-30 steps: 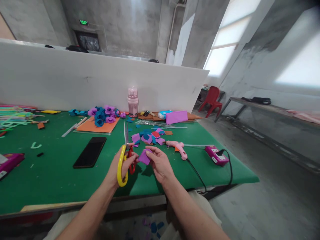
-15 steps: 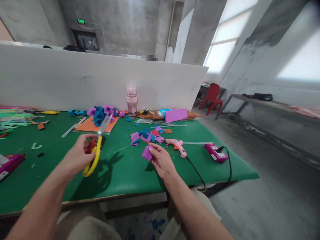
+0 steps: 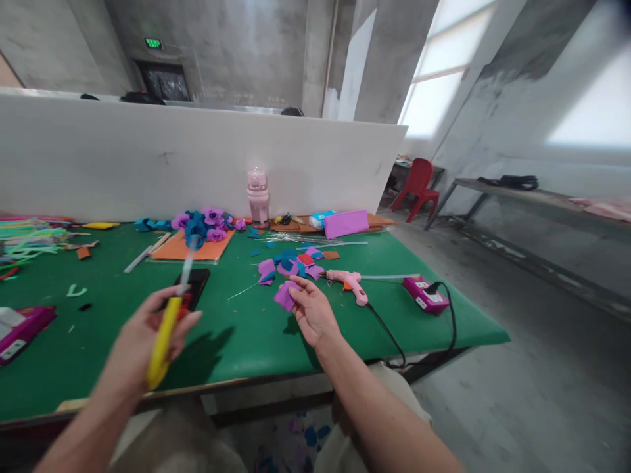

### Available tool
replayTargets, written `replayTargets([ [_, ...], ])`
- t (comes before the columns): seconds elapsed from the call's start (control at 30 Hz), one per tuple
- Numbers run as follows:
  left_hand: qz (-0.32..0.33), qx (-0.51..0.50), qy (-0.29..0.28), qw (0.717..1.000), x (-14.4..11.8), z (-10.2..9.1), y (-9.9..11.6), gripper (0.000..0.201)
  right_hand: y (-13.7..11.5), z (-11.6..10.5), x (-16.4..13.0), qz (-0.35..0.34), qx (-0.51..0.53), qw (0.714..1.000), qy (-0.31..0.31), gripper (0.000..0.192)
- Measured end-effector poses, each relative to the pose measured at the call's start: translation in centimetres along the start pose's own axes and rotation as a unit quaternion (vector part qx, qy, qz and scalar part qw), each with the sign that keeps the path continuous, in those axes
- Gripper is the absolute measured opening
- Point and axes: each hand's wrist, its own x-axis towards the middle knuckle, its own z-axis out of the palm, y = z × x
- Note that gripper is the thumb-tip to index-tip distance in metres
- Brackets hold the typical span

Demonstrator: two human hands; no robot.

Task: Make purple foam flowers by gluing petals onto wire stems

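In my left hand (image 3: 142,338) is a pair of scissors (image 3: 166,335) with yellow and red handles, blurred by motion, blades pointing away from me. A dark phone (image 3: 198,287) lies on the table just beyond that hand. My right hand (image 3: 313,309) pinches a small purple paper piece (image 3: 286,295) between thumb and fingers, above the green table. Behind it lies a pile of purple and blue cut pieces (image 3: 288,265). A pink glue gun (image 3: 349,281) rests to the right of the pile.
Purple and blue paper flowers (image 3: 197,226) sit on an orange sheet (image 3: 170,248). A pink bottle (image 3: 258,196) stands against the white partition (image 3: 207,157). At right is a magenta power strip (image 3: 425,295) with a black cable. Colourful sticks (image 3: 32,236) lie at far left.
My left hand has moved down and nearer to me with the scissors, uncovering more of the phone. My right hand has shifted slightly left, still holding the purple piece.
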Motion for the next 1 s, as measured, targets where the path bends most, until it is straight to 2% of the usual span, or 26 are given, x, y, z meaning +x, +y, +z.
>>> replayTargets([
  [0.1, -0.013, -0.136, -0.052, 0.989, -1.3, 6.3, 0.6, 0.053, 0.4, 0.3, -0.1, -0.004, 0.009, 1.000, 0.002, 0.032],
  [0.2, -0.016, -0.223, -0.102, 0.969, -1.6, 10.4, 0.4, 0.052, 0.4, 0.3, -0.2, -0.014, 0.020, 1.000, -0.001, 0.033],
  [0.33, -0.025, -0.288, -0.114, 0.951, -1.6, 13.0, 0.2, 0.052, -0.3, 0.1, 0.0, -0.052, 0.044, 0.997, 0.021, 0.030],
  [0.5, 0.013, -0.237, -0.098, 0.966, -1.3, 14.9, 0.3, 0.056, -0.2, 0.4, -0.3, -0.095, 0.029, 0.994, 0.051, 0.032],
  [0.6, 0.035, -0.218, -0.063, 0.973, -1.0, 15.4, 0.3, 0.052, 0.1, 0.7, -0.5, -0.106, 0.020, 0.993, 0.054, 0.033],
  [0.7, 0.043, -0.192, -0.076, 0.977, -0.5, 14.6, 0.5, 0.049, -0.2, 0.5, -0.5, -0.081, 0.009, 0.996, 0.029, 0.034],
  [0.83, 0.025, -0.127, -0.165, 0.978, 0.3, 11.7, 1.7, 0.050, -1.4, 0.0, -0.6, 0.017, -0.096, 0.995, -0.037, 0.028],
  [0.93, -0.013, -0.074, -0.246, 0.966, 0.7, 9.7, 2.8, 0.050, -1.6, -0.4, -1.0, 0.018, -0.228, 0.968, -0.099, 0.027],
  [1.0, -0.031, -0.046, -0.290, 0.956, 0.9, 9.1, 3.1, 0.050, -1.3, -0.5, -1.2, 0.013, -0.281, 0.951, -0.132, 0.025],
])
